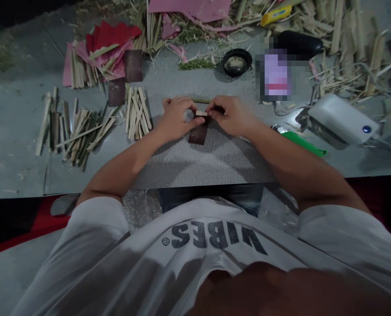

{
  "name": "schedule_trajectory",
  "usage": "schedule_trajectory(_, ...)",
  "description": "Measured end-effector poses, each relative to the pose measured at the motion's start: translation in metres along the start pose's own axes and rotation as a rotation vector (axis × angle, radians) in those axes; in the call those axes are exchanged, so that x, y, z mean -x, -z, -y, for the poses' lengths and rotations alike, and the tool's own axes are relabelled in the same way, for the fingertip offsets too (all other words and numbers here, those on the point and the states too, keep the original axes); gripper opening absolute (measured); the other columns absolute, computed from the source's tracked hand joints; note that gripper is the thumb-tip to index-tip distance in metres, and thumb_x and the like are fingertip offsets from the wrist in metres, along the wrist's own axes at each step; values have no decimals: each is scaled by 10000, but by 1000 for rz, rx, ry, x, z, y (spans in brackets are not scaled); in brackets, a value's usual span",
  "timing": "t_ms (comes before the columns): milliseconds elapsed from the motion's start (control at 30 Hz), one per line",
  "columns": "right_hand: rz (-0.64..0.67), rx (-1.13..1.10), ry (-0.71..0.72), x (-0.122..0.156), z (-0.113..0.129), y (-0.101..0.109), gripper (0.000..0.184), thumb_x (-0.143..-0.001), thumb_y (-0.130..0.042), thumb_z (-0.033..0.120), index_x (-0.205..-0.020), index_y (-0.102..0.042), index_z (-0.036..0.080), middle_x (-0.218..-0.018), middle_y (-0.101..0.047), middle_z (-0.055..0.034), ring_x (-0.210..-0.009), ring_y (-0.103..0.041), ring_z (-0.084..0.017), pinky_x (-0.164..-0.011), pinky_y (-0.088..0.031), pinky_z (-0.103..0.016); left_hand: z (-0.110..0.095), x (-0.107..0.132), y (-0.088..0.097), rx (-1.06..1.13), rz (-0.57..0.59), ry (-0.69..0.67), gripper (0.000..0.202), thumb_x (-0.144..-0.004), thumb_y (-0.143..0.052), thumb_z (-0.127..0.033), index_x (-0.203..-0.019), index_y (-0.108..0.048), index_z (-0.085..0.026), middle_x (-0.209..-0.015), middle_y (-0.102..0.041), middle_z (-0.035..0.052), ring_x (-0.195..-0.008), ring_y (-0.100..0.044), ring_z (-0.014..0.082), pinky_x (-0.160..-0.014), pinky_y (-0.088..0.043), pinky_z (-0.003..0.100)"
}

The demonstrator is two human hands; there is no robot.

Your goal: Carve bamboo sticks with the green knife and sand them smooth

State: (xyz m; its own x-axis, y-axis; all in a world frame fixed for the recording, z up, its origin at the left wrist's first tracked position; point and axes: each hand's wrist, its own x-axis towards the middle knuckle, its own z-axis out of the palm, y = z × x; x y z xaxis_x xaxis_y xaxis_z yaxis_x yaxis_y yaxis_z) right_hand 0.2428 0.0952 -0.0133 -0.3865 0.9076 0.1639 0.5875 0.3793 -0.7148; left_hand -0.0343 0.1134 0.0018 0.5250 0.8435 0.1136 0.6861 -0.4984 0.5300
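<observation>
My left hand and my right hand meet at the middle of the grey work surface. Both pinch a short pale bamboo piece between their fingertips. Under it a dark brown sandpaper sheet hangs down from my left thumb and lies on the surface. A thin green stick lies just beyond my fingers.
Cut bamboo strips lie left of my hands, with a bigger pile further left. Red and pink paper sheets lie at the back left. A black bowl, a white device and a green tool are on the right.
</observation>
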Motion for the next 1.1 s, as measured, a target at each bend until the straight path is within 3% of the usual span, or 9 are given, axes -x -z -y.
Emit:
schedule_trajectory(100, 15, 3, 25, 1, 0, 0, 150, -1173, -720, 346, -1158, -856, 285, -1192, -926, -114, -1101, -823, -366, -1047, -636, -526, 4, -2, -4, 18, -50, 38, 271, -1230, -763, -542, -1104, -801, -305, -1291, -905, 111, -1436, -810, 416, -1379, -472, 687)
schedule_trajectory(333, 21, 111, 48, -2, -13, 21, 157, -1151, -724, 314, -1202, -858, 250, -1297, -895, -191, -1144, -757, -370, -1075, -590, -535, 23, -11, -6, -62, -187, 142, 256, -1259, -711, -504, -1109, -792, -313, -1301, -907, 111, -1464, -812, 421, -1354, -474, 690)
schedule_trajectory(467, 109, 148, 37, -3, -11, 28, 166, -1119, -699, 173, -1214, -829, 216, -1297, -880, -211, -1102, -693, -333, -1071, -536, -493, 26, -10, -8, -51, -205, 146, 543, -1294, -512, -757, -1140, -806, -327, -1273, -899, 96, -1437, -762, 382, -1350, -429, 730)
schedule_trajectory(567, 138, 156, 7, -2, -9, 27, 165, -1114, -703, 176, -1219, -826, 210, -1259, -885, -193, -1057, -669, -313, -1046, -532, -467, 25, -8, -10, -59, -197, 121, 766, -1254, -333, -960, -1146, -778, -347, -1257, -883, 90, -1414, -726, 366, -1365, -386, 746)
schedule_trajectory(800, 98, 77, -56, -3, -14, 22, 125, -1086, -768, 366, -1118, -839, 267, -1015, -842, -110, -963, -704, -346, -936, -570, -484, 28, -6, -13, -92, -252, 6, 852, -1084, -540, -1178, -1047, -689, -340, -1235, -886, 118, -1383, -758, 425, -1399, -391, 744)
schedule_trajectory(1000, 144, 37, -49, -5, -16, 25, 130, -1059, -751, 317, -1114, -827, 227, -1002, -824, -103, -935, -681, -317, -901, -535, -469, 33, -8, -13, -116, -273, -37, 714, -1159, -640, -1035, -1032, -667, -333, -1220, -883, 140, -1374, -788, 429, -1386, -450, 739)
schedule_trajectory(1100, 146, 35, -63, -4, -17, 24, 143, -1073, -776, 373, -1115, -837, 251, -993, -830, -104, -949, -693, -333, -911, -564, -484, 34, -8, -13, -113, -265, -47, 708, -1164, -633, -1026, -1021, -660, -332, -1197, -872, 141, -1380, -790, 435, -1391, -442, 742)
